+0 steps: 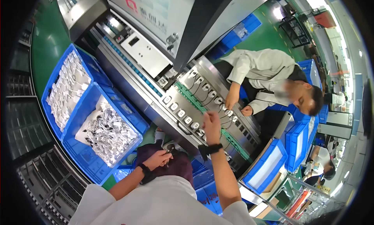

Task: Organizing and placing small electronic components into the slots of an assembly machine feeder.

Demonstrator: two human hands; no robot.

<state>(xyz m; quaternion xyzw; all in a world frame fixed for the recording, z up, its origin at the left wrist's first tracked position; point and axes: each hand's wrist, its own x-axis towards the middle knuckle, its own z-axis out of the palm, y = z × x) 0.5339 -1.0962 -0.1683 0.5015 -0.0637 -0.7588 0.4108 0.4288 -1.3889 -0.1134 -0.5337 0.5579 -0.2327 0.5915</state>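
My right hand [211, 125] reaches over the metal work surface, its fingers pinched at a green strip [191, 95]. Whatever lies between those fingertips is too small to make out. Rows of white plug-like units [180, 113] sit on both sides of the strip, and thin dark cables [208, 102] run from the far row toward it. Low by my lap, my left hand [159, 159] is closed around something small and dark [170, 150], mostly hidden by the fingers. Across the surface, a co-worker's hand [232, 95] touches a white unit in the far row.
Two blue bins [102, 174] full of white corded pieces stand at my left. A machine with a large panel [154, 10] rises beyond the surface. The co-worker [257, 69] leans in from the far right, near blue trays [268, 168].
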